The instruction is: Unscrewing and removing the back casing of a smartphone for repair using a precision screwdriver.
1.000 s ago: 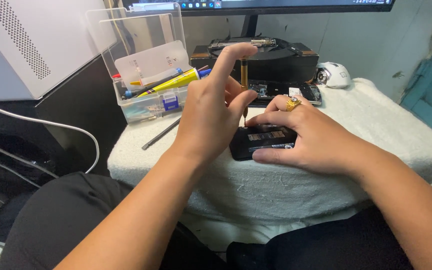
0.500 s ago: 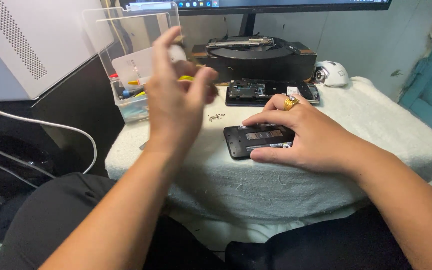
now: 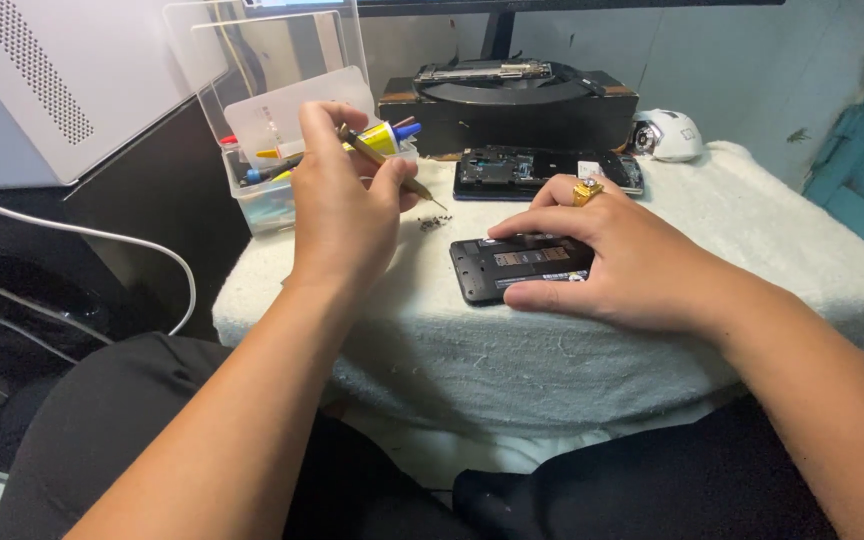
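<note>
My left hand is raised over the left part of the white towel and pinches a thin screwdriver, its tip slanting down to the right toward a few tiny dark specks. My right hand, with a gold ring, lies on an opened black phone and grips its right end, holding it flat on the towel. A second opened phone lies farther back.
A clear plastic box with tools and a yellow tube stands at the back left, lid up. Behind are a black box, a white mouse, a white computer case and white cables.
My left hand swung left toward the clear box and now holds the screwdriver angled down over the towel. My right hand stayed on the phone.
</note>
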